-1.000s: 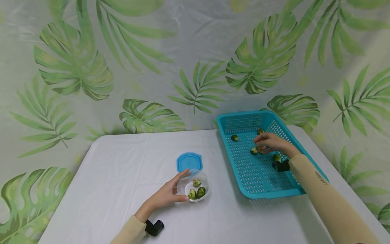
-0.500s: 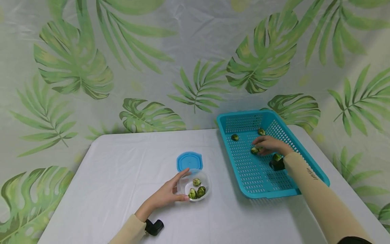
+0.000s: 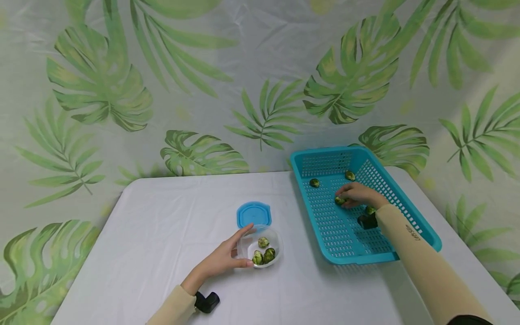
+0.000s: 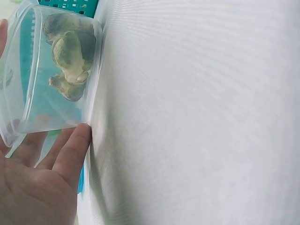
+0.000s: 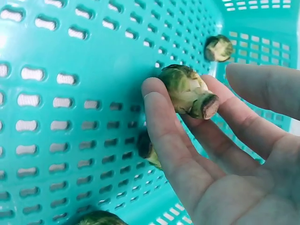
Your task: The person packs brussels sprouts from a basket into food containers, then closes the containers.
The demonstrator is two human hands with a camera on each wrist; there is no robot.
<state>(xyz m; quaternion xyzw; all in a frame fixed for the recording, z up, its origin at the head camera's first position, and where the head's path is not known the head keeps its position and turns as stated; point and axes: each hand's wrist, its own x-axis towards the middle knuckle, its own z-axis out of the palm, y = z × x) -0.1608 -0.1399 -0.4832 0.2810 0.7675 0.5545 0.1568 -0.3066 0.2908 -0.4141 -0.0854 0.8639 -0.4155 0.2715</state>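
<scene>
A clear round container (image 3: 252, 241) stands on the white table with several Brussels sprouts inside; my left hand (image 3: 225, 257) grips its left side, thumb in front. In the left wrist view the fingers of my left hand (image 4: 47, 178) lie against the container wall (image 4: 51, 115). Inside the turquoise basket (image 3: 331, 234), my right hand (image 3: 359, 195) is low among sprouts. The right wrist view has the fingers of my right hand (image 5: 220, 140) curled around a sprout (image 5: 185, 89), the thumb apart from it. Another sprout (image 5: 151, 152) lies partly behind those fingers.
A blue lid (image 3: 253, 214) lies just behind the container. Other sprouts rest in the basket: one at its left (image 3: 314, 183), one at the back (image 3: 350, 175), one near my right wrist (image 3: 369, 210). A leaf-patterned sheet hangs behind the table.
My right hand has moved slightly left and lower in the basket, its fingers closing in around a sprout. My left hand and the container have stayed in place.
</scene>
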